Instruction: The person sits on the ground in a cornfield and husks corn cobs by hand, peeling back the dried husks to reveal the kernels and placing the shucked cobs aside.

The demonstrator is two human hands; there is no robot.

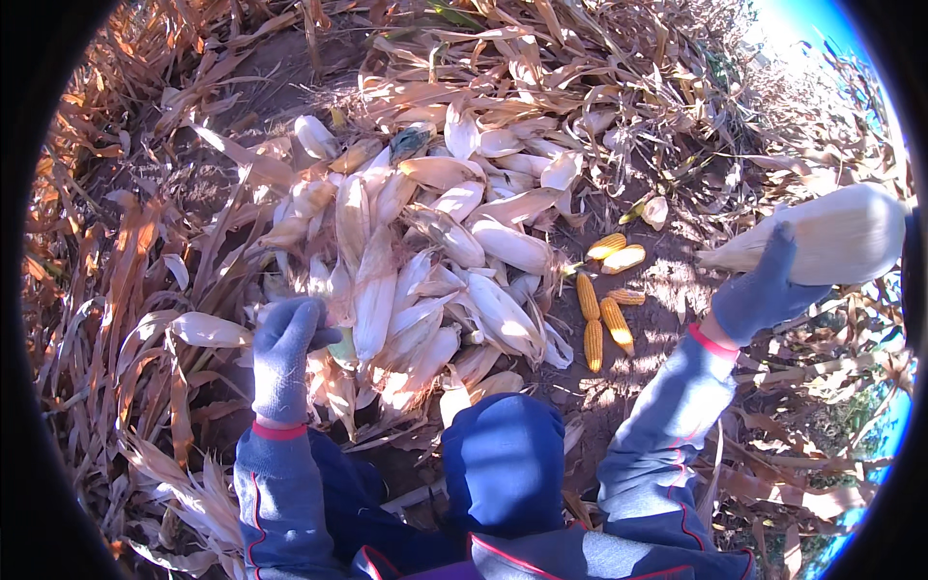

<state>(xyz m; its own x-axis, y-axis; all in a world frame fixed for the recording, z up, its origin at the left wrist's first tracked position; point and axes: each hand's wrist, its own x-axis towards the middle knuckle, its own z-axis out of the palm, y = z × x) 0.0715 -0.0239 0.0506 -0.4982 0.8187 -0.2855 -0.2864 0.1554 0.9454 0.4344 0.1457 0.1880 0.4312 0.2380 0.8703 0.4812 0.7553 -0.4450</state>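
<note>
My right hand (765, 293), in a grey knit glove, grips a pale, dry corn husk (848, 232) out at the far right. Whether an ear sits inside that husk is hidden. At the left edge of a heap of corn ears in dry husks (442, 254), my left hand (286, 341) is raised with its fingers curled. Its palm is turned from view, so I cannot tell if it holds anything. Several bare yellow ears of corn (615, 322) lie on the soil between the heap and my right arm.
Dry corn stalks and leaves (138, 290) crowd the left side, and more leaf litter (580, 58) lies beyond the heap. My knee (504, 464) in blue trousers is close to the heap's near edge. A small loose husk piece (655, 212) rests on the soil (674, 268).
</note>
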